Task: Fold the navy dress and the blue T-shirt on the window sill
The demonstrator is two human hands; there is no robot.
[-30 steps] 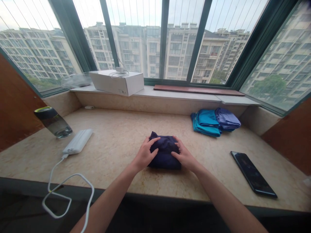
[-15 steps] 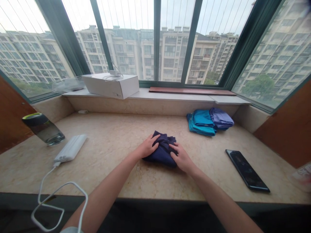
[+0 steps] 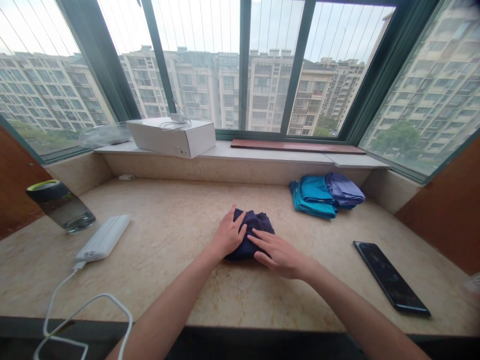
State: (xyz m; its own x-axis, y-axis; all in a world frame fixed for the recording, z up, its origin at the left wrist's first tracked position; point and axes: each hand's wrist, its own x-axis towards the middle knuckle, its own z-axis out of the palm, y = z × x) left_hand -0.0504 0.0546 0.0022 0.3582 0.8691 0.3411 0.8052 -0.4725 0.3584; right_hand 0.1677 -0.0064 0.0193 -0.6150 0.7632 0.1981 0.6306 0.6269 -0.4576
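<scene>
Where both palms press, left hand [image 3: 229,235], right hand [image 3: 279,255], soft crumpled navy cloth [image 3: 255,227].

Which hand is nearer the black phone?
Right. The right hand lies on the navy cloth, on the side toward the phone; the left hand presses the cloth's far side.

Marble sill [image 3: 180,220] under dark-framed bay windows [image 3: 243,65], daylight.

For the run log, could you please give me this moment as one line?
left hand: flat on navy cloth | right hand: flat on cloth | folded clothes: far right | phone: right
</scene>
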